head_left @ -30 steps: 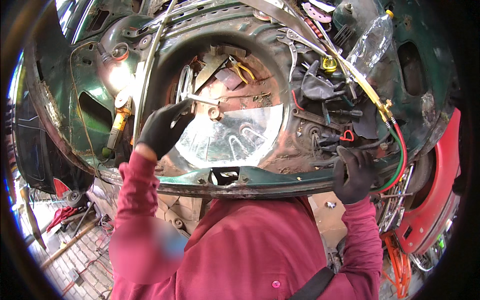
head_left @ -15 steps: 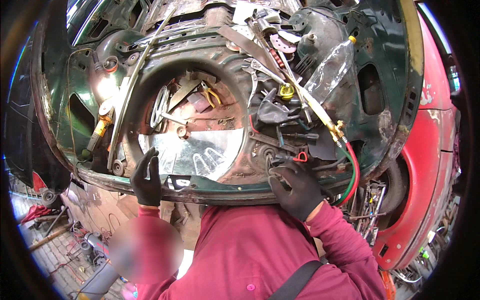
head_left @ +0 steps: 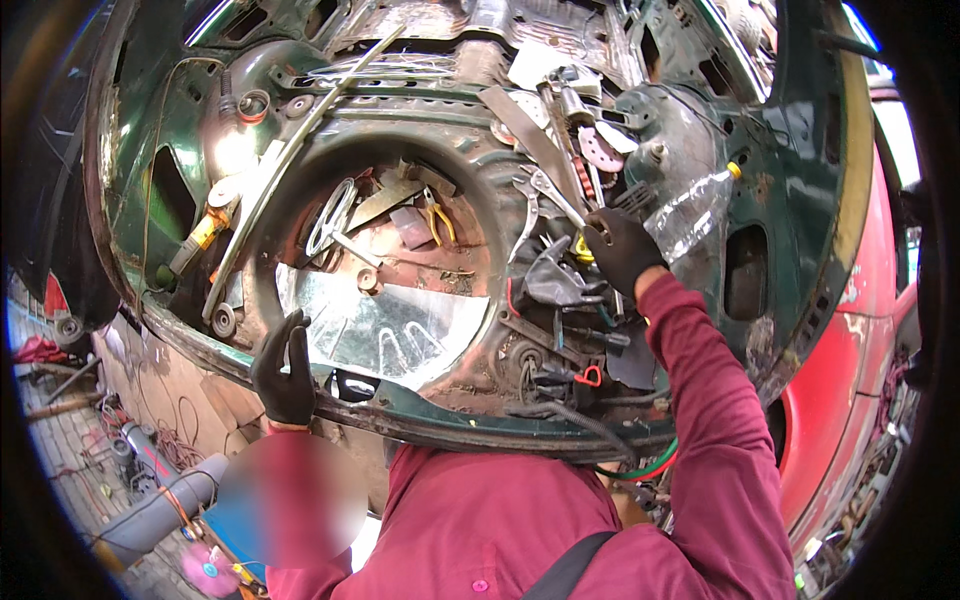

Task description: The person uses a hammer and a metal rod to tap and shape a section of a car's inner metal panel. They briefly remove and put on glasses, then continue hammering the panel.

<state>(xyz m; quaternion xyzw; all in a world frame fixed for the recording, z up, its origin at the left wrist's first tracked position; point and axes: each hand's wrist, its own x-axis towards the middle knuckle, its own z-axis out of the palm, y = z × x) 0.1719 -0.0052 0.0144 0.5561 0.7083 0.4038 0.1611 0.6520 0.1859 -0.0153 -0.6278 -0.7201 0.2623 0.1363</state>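
My left hand (head_left: 285,372), in a black glove, rests at the front rim of the open car boot (head_left: 470,420), fingers stretched up, holding nothing. My right hand (head_left: 622,250), also black-gloved, reaches into the tool pile on the right with its fingers curled closed. It covers what it grips; I cannot make that out. Locking pliers (head_left: 552,193) end right at its fingertips. A yellow roll (head_left: 583,248) shows partly beside the fingers. Left of the hand lies a crumpled grey glove (head_left: 560,275). A clear plastic bottle (head_left: 692,215) with a yellow cap lies just right of it.
The round well holds yellow-handled pliers (head_left: 436,215), a hammer (head_left: 362,255), a wire coil (head_left: 330,222) and a cut metal sheet (head_left: 400,325). A yellow angle grinder (head_left: 203,235) lies left beside a long metal strip (head_left: 300,150). Red and green hoses (head_left: 655,462) hang past the rim.
My right hand has moved from the front rim up and forward into the tools, and its fingers have closed. The torch with hoses is now hidden around my right arm. My left hand stays near the rim.
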